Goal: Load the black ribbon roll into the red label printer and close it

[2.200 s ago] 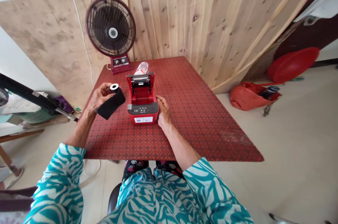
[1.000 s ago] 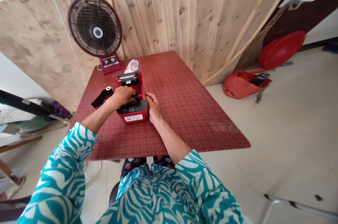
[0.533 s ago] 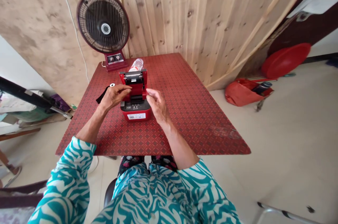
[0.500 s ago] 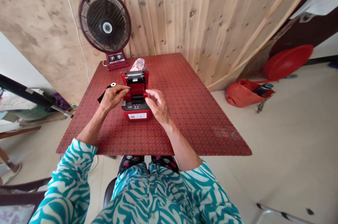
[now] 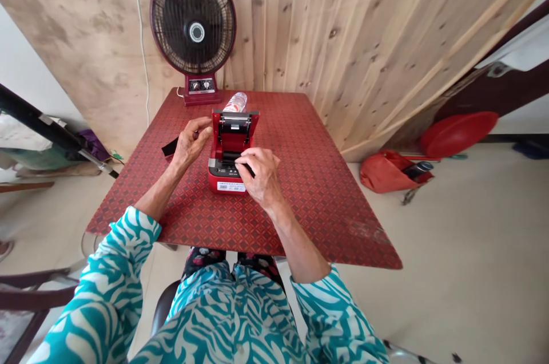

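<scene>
A small red printer [image 5: 229,178] stands on the red patterned table [image 5: 309,181] with its lid [image 5: 235,123] tipped up and open. My right hand [image 5: 261,172] reaches over the printer's front, fingers pinched on a black roll [image 5: 231,156] lying in the open bay. My left hand [image 5: 191,142] is at the printer's left side, fingers curled against its edge. A black wrapper [image 5: 170,147] lies on the table just behind my left hand, partly hidden by it.
A maroon table fan [image 5: 194,20] stands at the table's far edge, with a plastic bottle [image 5: 237,102] lying behind the printer. Wooden boards lean against the wall. A red bag [image 5: 386,172] and a red basin [image 5: 458,132] are on the floor to the right. A black pole [image 5: 43,126] crosses at left.
My left hand put the black wrapper down on the table and came to the printer's side. My right hand left the printer's right flank and moved over its front onto the black roll.
</scene>
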The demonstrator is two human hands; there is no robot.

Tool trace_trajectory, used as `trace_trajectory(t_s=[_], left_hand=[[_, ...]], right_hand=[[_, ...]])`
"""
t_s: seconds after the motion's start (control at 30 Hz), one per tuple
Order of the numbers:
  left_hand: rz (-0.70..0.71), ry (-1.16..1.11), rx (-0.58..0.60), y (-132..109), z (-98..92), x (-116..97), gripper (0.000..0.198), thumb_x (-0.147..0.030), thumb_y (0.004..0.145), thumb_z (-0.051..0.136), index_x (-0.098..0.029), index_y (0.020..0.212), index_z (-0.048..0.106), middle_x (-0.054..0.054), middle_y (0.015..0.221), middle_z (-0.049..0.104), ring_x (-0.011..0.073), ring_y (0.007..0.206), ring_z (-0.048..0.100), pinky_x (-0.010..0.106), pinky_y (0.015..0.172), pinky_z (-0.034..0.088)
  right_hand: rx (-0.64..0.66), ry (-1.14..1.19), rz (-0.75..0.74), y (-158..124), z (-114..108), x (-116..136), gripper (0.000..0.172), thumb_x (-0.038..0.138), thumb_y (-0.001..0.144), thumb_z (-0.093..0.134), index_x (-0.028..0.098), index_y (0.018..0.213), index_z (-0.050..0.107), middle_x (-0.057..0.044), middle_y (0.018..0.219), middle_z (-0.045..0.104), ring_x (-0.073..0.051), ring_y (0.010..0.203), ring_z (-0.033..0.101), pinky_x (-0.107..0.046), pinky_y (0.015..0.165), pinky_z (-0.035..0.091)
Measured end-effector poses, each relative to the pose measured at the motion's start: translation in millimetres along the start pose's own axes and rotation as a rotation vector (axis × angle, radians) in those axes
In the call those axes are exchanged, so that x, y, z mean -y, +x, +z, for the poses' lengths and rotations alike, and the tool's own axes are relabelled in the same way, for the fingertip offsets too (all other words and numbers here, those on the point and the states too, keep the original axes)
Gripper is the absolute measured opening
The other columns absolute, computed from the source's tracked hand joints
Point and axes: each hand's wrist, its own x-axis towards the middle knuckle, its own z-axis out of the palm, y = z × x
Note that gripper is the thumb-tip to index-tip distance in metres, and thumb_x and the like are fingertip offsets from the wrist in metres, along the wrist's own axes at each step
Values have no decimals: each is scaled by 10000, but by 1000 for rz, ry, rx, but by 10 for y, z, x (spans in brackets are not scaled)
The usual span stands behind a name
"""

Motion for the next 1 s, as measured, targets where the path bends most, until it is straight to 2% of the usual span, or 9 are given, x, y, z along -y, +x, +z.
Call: trace_trajectory(t_s=[0.17, 0.37, 0.47, 0.57, 0.63, 0.7, 0.77, 0.87, 1.0], left_hand=[[-49, -108, 74, 151, 84, -45, 576, -603, 908, 544, -210, 1327, 592, 103, 1383, 609, 263, 1311, 534, 412, 1122, 385], [-138, -235, 81, 165, 120, -86, 634, -661, 927, 452, -206, 1355, 562, 115, 1400, 594, 262, 1327, 530, 401, 1083, 419], [-130, -265, 76, 133, 91, -146, 600, -656, 935, 430, -190, 1264, 618, 109, 1277, 668, 248, 1230, 598, 392, 1054, 444], [-100, -214, 48, 61, 44, -202, 530, -626, 948, 420, -183, 1029, 700, 82, 1068, 721, 221, 1069, 647, 367, 1013, 466], [-114, -178, 58, -15, 22, -193, 456, -590, 922, 498, -182, 917, 701, 69, 958, 717, 202, 958, 652, 349, 948, 492], [-138, -176, 88, -103, 18, -139, 346, -514, 840, 641, -180, 912, 689, 59, 919, 704, 186, 881, 644, 337, 882, 508], [-132, -166, 113, -185, 31, -61, 310, -414, 760, 724, -181, 961, 683, 58, 957, 696, 184, 895, 640, 336, 883, 508], [-101, -146, 100, -261, 70, 36, 352, -345, 737, 716, -194, 1052, 676, 77, 1118, 674, 212, 1056, 626, 365, 989, 474], [-214, -252, 61, -296, 121, 78, 511, -372, 719, 726, -201, 1186, 609, 102, 1241, 640, 248, 1148, 608, 419, 1020, 470]], right_hand=[[-117, -81, -82, -163, -38, 90, 139, 262, 936, 555, 267, 893, 688, -28, 1050, 661, -207, 1061, 550, -406, 962, 337], [-261, -150, -254, -370, -56, 121, 102, 227, 912, 598, 263, 905, 694, -22, 1046, 678, -189, 1073, 567, -382, 978, 339], [-251, -167, -258, -429, -5, 91, 125, 216, 908, 594, 272, 913, 706, -24, 1051, 676, -192, 1084, 562, -387, 988, 331], [-233, -176, -234, -459, 45, 61, 142, 220, 903, 595, 289, 929, 716, -22, 1061, 676, -198, 1098, 558, -396, 995, 326], [-247, -199, -233, -463, 61, 58, 145, 227, 902, 595, 296, 927, 720, -17, 1054, 681, -195, 1091, 567, -394, 997, 338], [-288, -229, -252, -452, 60, 68, 135, 233, 901, 599, 292, 909, 719, -13, 1036, 688, -187, 1072, 582, -381, 989, 362], [-347, -233, -283, -435, 52, 85, 116, 223, 897, 609, 276, 890, 712, -13, 1013, 694, -176, 1050, 594, -363, 976, 386], [-399, -221, -311, -428, 38, 108, 97, 199, 890, 621, 256, 887, 700, -14, 998, 695, -167, 1036, 599, -349, 967, 404], [-368, -162, -321, -456, 4, 117, 111, 200, 888, 619, 262, 936, 698, -22, 1039, 681, -178, 1065, 589, -364, 982, 403]])
